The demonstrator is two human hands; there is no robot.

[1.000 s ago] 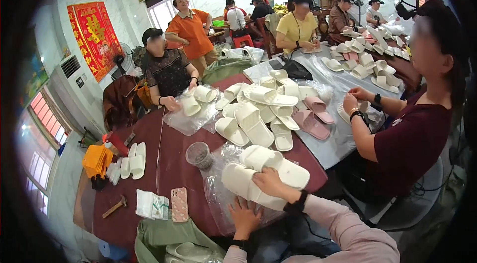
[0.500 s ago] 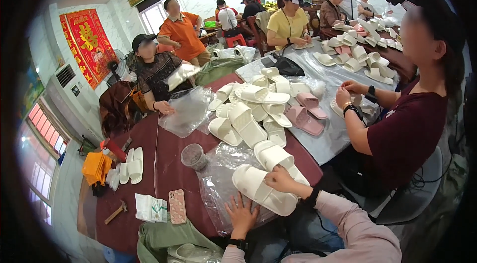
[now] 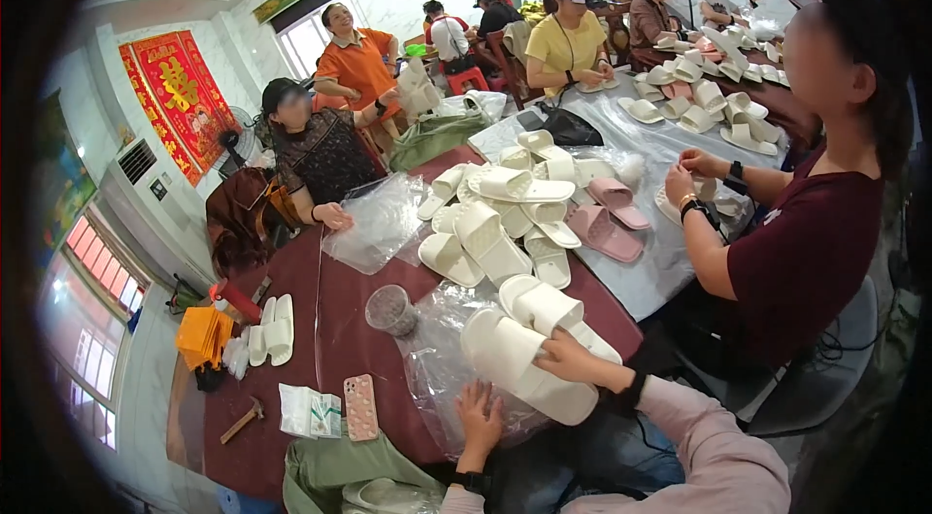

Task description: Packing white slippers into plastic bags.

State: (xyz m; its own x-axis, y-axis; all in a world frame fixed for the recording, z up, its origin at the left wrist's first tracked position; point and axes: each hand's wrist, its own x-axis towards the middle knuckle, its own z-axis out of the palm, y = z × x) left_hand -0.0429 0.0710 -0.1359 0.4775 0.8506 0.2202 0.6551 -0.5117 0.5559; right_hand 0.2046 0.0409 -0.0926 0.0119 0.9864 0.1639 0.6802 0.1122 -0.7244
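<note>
Signs | we note gold characters, one large, on red wall hanging [image 3: 175, 104] | white-green packet [image 3: 310, 412]: markings illegible

You've turned the white slippers [image 3: 513, 359] under your right hand [image 3: 573, 359] to slant more steeply toward the lower right. Upper left, the dark-clad co-worker [image 3: 325, 153] has swung a whitish bundle [image 3: 417, 90] out toward the upper centre.

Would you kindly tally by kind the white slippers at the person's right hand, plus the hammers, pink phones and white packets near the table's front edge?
White slippers at the right hand: 2
Hammer: 1
Pink phone: 1
White packet: 1
Total: 5
</note>
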